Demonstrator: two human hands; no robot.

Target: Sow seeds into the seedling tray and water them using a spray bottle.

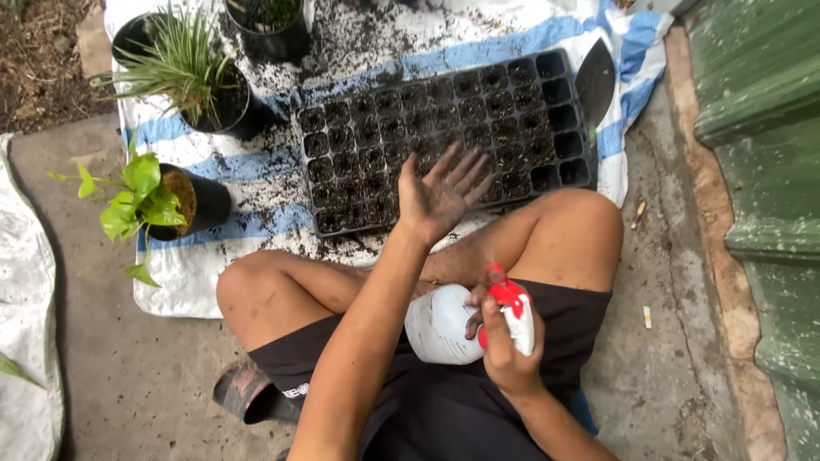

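Note:
My left hand is raised palm-up with soil-smeared fingers spread, hovering over the near edge of a black seedling tray whose cells hold dark soil. It holds nothing. My right hand grips the red and white trigger head of a white spray bottle, which lies tilted across my lap above black shorts. I sit cross-legged with my knees just in front of the tray.
The tray lies on a white and blue striped sheet scattered with loose soil. A spiky grass plant, a leafy green plant in a black pot and another black pot stand left. A black trowel rests at the tray's right. Green wall at right.

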